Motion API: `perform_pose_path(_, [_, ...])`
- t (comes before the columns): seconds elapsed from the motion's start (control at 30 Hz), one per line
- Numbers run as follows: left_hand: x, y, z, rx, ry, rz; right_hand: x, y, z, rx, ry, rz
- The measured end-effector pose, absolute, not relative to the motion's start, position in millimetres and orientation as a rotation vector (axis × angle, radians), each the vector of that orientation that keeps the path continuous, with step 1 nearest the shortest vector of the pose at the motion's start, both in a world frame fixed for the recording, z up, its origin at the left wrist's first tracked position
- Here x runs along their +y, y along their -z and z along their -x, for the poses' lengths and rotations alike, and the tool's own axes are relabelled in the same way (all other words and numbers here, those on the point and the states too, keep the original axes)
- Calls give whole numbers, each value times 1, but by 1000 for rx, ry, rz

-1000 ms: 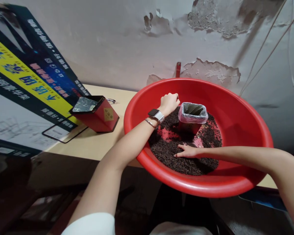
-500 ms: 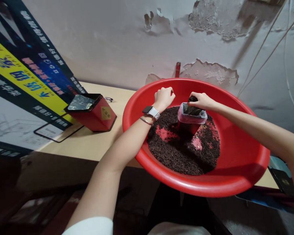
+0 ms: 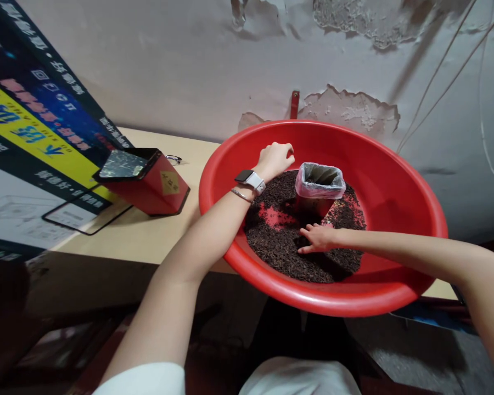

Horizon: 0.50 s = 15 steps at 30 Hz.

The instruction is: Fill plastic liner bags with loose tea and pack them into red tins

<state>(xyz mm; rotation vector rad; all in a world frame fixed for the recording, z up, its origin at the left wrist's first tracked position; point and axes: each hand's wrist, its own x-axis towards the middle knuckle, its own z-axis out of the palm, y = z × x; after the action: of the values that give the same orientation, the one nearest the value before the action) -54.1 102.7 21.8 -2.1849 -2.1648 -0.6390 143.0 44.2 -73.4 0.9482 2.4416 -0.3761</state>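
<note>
A large red basin (image 3: pixel 399 181) sits on the table edge and holds a heap of dark loose tea leaves (image 3: pixel 284 252). In its middle stands a small container lined with a clear plastic bag (image 3: pixel 320 186), open at the top. My left hand (image 3: pixel 275 157), with a watch on the wrist, hovers as a loose fist beside the container's left rim; whether it holds leaves is hidden. My right hand (image 3: pixel 318 240) lies in the leaves just in front of the container, fingers curled into them.
A red tin box (image 3: pixel 146 181) with an open top lies tilted on the beige table (image 3: pixel 148 236) left of the basin. A large printed carton (image 3: pixel 28 142) leans at the far left. A peeling wall stands close behind.
My right hand has come down from the container's top to the leaves in front of it. My left hand has stayed beside the container.
</note>
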Motion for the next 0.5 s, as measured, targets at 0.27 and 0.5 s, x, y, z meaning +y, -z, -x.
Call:
perform_pose_path(0.27, [120, 5, 47, -1722, 432, 2779, 41, 108, -151, 2197, 974, -1167])
perform_pose_path(0.5, [122, 8, 51, -1653, 359, 2902, 30, 103, -163, 2241, 1063, -1207])
